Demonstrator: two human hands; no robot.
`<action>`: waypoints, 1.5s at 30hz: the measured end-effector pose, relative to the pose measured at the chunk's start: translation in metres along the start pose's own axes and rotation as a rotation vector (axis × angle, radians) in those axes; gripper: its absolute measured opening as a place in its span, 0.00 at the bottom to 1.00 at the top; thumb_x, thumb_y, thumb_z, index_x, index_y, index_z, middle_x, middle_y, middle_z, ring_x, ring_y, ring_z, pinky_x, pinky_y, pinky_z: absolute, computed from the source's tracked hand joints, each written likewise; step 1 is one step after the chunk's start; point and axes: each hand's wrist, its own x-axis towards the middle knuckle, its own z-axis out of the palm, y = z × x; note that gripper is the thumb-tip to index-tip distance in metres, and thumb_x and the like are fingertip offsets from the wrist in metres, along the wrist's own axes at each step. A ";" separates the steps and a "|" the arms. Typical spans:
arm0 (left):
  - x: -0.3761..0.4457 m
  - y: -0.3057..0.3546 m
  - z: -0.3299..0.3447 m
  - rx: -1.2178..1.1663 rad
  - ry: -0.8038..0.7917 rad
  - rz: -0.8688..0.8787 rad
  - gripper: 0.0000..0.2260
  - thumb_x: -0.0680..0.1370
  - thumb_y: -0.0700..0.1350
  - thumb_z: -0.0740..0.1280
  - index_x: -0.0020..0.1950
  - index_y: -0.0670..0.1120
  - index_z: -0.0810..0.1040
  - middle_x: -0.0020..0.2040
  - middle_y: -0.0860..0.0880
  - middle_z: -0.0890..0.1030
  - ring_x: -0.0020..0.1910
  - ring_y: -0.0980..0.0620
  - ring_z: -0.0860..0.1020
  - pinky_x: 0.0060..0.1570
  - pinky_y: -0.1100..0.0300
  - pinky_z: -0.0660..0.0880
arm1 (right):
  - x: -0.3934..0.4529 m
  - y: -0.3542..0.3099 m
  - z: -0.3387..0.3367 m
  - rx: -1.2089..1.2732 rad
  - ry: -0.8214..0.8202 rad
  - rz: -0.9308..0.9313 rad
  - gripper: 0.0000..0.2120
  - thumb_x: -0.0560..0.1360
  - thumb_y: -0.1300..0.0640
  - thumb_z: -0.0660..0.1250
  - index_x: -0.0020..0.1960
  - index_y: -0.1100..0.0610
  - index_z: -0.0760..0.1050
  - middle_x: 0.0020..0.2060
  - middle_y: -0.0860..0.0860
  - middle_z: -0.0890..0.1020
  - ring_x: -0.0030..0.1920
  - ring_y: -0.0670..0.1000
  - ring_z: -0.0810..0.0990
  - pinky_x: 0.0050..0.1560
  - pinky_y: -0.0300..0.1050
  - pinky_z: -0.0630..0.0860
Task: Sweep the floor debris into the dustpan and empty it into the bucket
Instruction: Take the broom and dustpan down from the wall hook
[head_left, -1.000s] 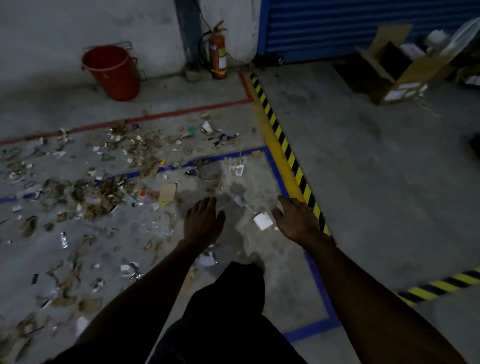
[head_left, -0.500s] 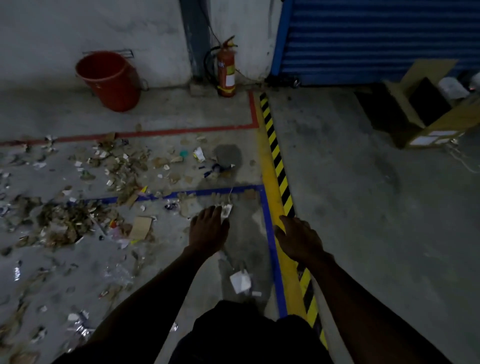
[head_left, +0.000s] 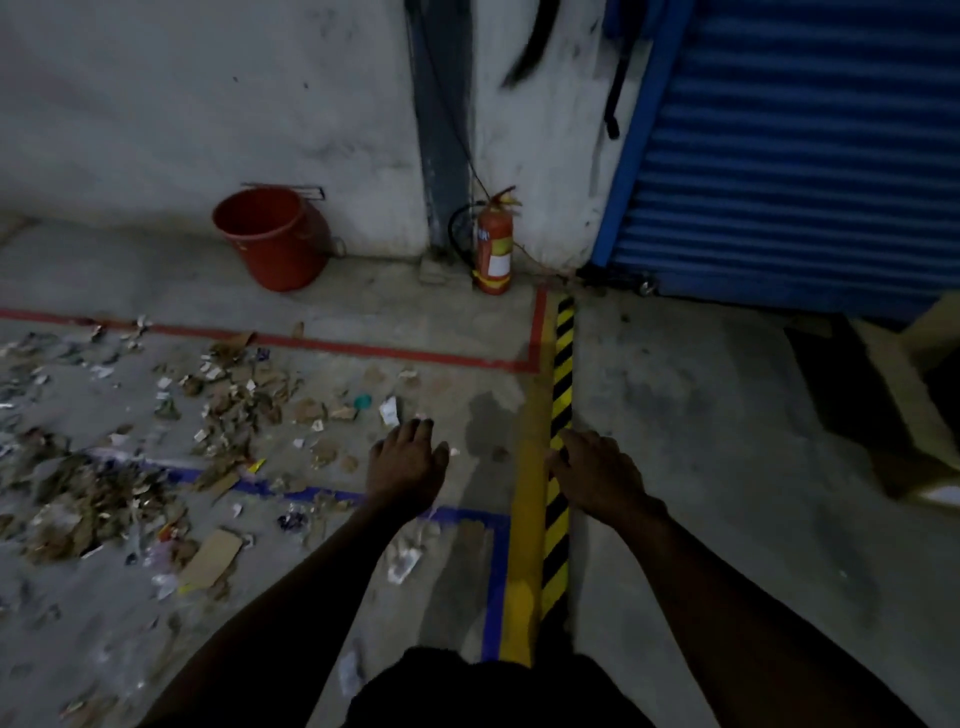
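Note:
Scattered debris (head_left: 130, 493) of paper scraps, dry leaves and cardboard bits covers the concrete floor on the left. A red bucket (head_left: 272, 236) stands against the white wall at the back. My left hand (head_left: 408, 465) and my right hand (head_left: 597, 473) are stretched out in front of me above the floor, both with relaxed fingers and holding nothing. The right hand hovers over the yellow and black striped line (head_left: 561, 384). No dustpan or broom shows in view.
A red fire extinguisher (head_left: 493, 249) stands by the wall, right of the bucket. A blue roller shutter (head_left: 805, 156) fills the back right. A cardboard box (head_left: 914, 415) sits at the right edge. Red tape (head_left: 363, 348) and blue tape (head_left: 493, 571) mark the floor.
The view has advanced toward the wall and tilted up; the bucket and extinguisher appear closer and lower in view. Both hands stay outstretched and empty.

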 end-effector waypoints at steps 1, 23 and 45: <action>0.021 0.018 -0.010 -0.012 0.019 -0.015 0.25 0.82 0.56 0.54 0.74 0.44 0.64 0.72 0.43 0.68 0.70 0.42 0.66 0.66 0.48 0.63 | 0.021 0.009 -0.024 -0.014 0.002 -0.008 0.27 0.83 0.42 0.50 0.78 0.51 0.53 0.77 0.52 0.58 0.75 0.59 0.57 0.71 0.56 0.60; 0.592 0.228 -0.301 -0.039 0.596 0.145 0.33 0.75 0.60 0.45 0.71 0.41 0.69 0.67 0.40 0.74 0.65 0.39 0.72 0.62 0.46 0.68 | 0.507 -0.005 -0.493 -0.055 0.575 -0.288 0.27 0.82 0.43 0.52 0.77 0.53 0.59 0.73 0.55 0.66 0.71 0.59 0.64 0.69 0.54 0.65; 0.936 0.368 -0.691 -0.377 1.120 0.230 0.27 0.81 0.59 0.55 0.74 0.42 0.64 0.70 0.40 0.70 0.67 0.41 0.70 0.63 0.49 0.67 | 0.782 -0.109 -0.965 0.189 1.126 -0.695 0.28 0.80 0.39 0.54 0.75 0.52 0.61 0.70 0.56 0.68 0.69 0.58 0.67 0.67 0.55 0.67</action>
